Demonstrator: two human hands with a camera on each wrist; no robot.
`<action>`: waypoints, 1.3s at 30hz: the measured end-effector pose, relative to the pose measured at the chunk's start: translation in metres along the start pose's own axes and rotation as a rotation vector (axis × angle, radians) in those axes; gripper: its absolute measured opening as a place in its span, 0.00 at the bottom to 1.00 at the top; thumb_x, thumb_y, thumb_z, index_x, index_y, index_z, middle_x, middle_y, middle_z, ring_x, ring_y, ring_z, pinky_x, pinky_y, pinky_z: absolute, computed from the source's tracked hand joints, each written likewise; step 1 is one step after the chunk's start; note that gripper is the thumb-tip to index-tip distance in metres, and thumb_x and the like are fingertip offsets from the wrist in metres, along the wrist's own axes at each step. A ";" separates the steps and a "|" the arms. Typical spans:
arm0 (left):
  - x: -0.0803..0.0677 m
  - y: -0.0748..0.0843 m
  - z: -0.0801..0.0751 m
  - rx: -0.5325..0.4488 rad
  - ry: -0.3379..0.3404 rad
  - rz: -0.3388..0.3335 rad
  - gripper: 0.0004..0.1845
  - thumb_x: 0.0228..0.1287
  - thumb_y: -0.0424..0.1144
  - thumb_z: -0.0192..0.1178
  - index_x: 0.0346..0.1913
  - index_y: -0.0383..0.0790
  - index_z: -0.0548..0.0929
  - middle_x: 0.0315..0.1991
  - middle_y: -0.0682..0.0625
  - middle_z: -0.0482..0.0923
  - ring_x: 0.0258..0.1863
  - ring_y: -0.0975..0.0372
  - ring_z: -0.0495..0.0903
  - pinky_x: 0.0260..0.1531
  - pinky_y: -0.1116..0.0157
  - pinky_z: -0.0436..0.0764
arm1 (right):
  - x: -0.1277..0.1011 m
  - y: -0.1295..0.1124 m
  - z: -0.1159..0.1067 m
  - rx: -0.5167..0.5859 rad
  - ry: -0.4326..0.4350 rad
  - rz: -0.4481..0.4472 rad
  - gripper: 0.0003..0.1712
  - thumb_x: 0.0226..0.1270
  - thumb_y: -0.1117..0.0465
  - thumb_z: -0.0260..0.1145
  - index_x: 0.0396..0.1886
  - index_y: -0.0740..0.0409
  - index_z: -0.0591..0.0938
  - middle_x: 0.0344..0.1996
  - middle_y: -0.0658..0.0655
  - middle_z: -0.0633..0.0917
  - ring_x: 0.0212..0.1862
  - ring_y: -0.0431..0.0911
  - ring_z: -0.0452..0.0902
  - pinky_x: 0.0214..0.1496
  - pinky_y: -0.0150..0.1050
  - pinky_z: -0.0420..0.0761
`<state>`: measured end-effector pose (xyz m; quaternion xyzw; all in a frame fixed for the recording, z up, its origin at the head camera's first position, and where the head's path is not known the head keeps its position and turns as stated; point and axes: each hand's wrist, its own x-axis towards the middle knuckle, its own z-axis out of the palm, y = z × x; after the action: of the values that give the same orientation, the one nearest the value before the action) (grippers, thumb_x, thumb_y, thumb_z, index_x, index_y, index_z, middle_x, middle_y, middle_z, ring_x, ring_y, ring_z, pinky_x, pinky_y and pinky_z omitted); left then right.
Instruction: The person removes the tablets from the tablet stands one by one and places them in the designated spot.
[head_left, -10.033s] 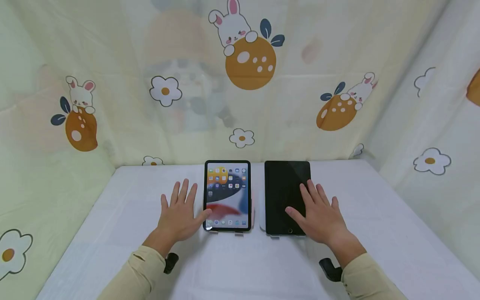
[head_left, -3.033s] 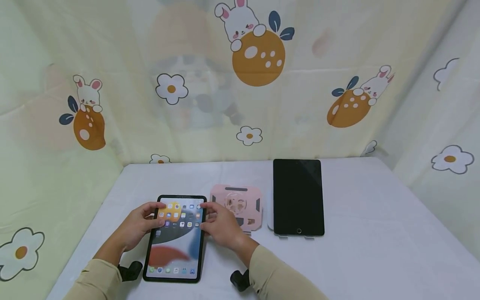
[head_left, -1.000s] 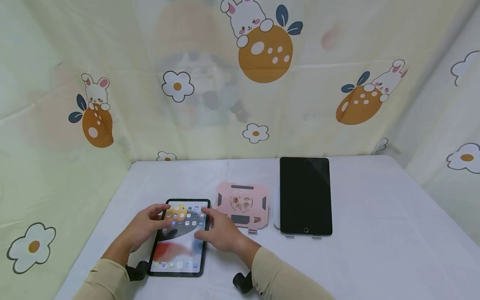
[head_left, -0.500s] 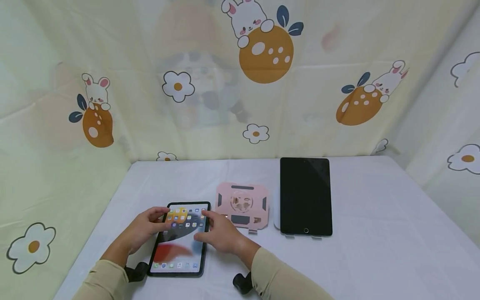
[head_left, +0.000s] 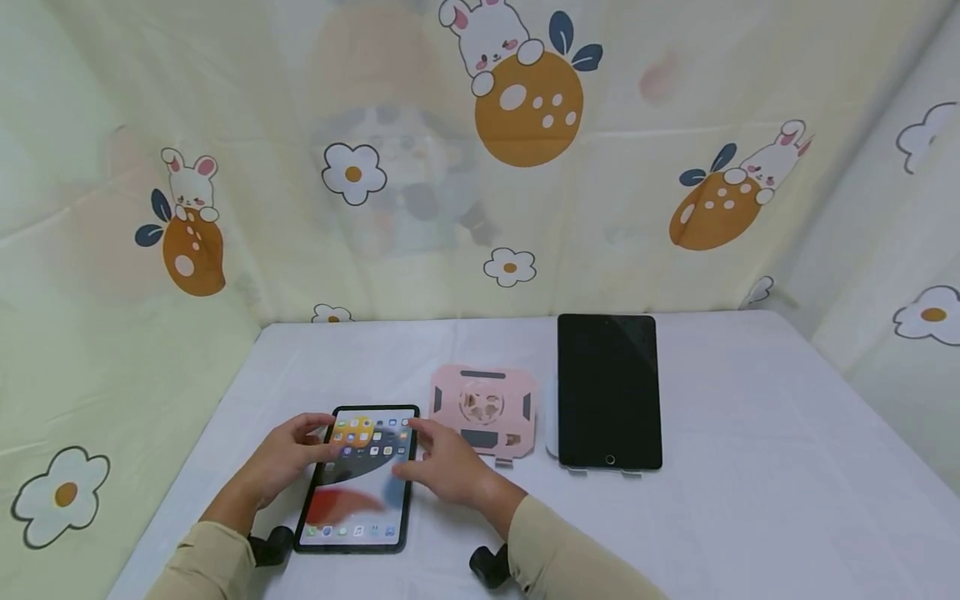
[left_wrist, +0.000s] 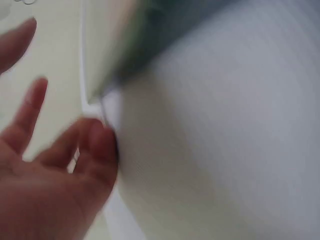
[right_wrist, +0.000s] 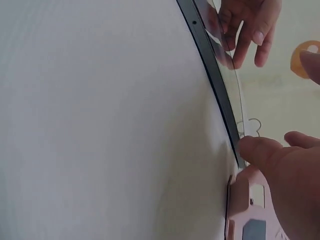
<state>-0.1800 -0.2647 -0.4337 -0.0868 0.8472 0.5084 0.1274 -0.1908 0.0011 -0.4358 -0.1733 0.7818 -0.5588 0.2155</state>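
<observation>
Head cam looks fwd and down over the table (head_left: 712,500). Both wrist cams sit v. close, low to the cloth, both catching the lit tablet (head_left: 360,479) edge (right_wrist: 212,80).

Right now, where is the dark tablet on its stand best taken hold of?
Probably by its two long side edges near the middle, coming from the front. The dark tablet leans upright on a stand, both sides free; the pink stand sits apart to its left.
</observation>
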 end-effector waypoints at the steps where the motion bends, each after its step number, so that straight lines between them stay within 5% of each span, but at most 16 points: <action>1: -0.001 0.001 0.000 0.007 0.005 0.005 0.36 0.63 0.46 0.69 0.70 0.36 0.68 0.70 0.30 0.62 0.67 0.37 0.61 0.62 0.39 0.68 | -0.001 0.000 -0.002 0.026 0.003 -0.007 0.42 0.66 0.56 0.71 0.75 0.62 0.64 0.73 0.61 0.66 0.71 0.54 0.65 0.68 0.48 0.68; 8: -0.004 0.018 0.004 0.003 0.005 0.111 0.34 0.67 0.47 0.65 0.71 0.37 0.68 0.70 0.34 0.62 0.69 0.41 0.58 0.62 0.42 0.69 | -0.009 0.000 -0.022 0.148 0.015 -0.103 0.36 0.66 0.61 0.70 0.71 0.64 0.69 0.69 0.61 0.72 0.68 0.53 0.70 0.65 0.46 0.72; 17: -0.007 0.045 0.020 -0.031 -0.002 0.247 0.33 0.68 0.48 0.66 0.70 0.40 0.70 0.69 0.39 0.67 0.68 0.45 0.66 0.59 0.46 0.75 | -0.022 -0.002 -0.055 0.093 0.118 -0.196 0.29 0.68 0.60 0.70 0.67 0.60 0.75 0.62 0.60 0.78 0.64 0.51 0.75 0.60 0.41 0.77; 30: 0.002 0.083 0.057 -0.106 -0.052 0.322 0.28 0.68 0.42 0.66 0.69 0.45 0.72 0.65 0.42 0.73 0.62 0.50 0.75 0.59 0.50 0.75 | -0.061 0.000 -0.118 0.098 0.184 -0.296 0.26 0.67 0.69 0.66 0.65 0.64 0.75 0.63 0.65 0.76 0.63 0.59 0.73 0.55 0.36 0.79; 39: 0.012 0.107 0.085 -0.133 -0.101 0.350 0.28 0.67 0.38 0.67 0.69 0.46 0.73 0.66 0.48 0.73 0.64 0.52 0.72 0.60 0.49 0.75 | -0.088 0.008 -0.166 0.024 0.280 -0.360 0.24 0.68 0.71 0.64 0.63 0.68 0.74 0.61 0.68 0.76 0.60 0.52 0.75 0.56 0.32 0.78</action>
<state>-0.2099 -0.1391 -0.3856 0.0792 0.8064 0.5815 0.0734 -0.2048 0.1810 -0.3839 -0.2283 0.7540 -0.6160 0.0035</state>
